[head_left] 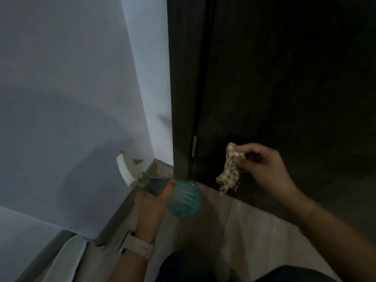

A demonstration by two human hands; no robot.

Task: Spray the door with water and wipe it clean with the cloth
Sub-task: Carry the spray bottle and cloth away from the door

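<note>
A dark brown wooden door (284, 78) fills the right side of the head view, its lower hinge (194, 146) at the frame. My left hand (150, 202) grips a teal spray bottle (179, 198) by the neck; its white trigger head (127, 169) points left, toward the wall. My right hand (262, 165) pinches a crumpled beige patterned cloth (228, 169), which hangs down close to the door's bottom part. Whether the cloth touches the door I cannot tell.
A pale grey wall (71, 88) stands to the left of the dark door frame (183, 78). A grey skirting board (120, 212) runs along its base. Light floor tiles (244, 231) lie below. A pale watch strap (138, 247) is on my left wrist.
</note>
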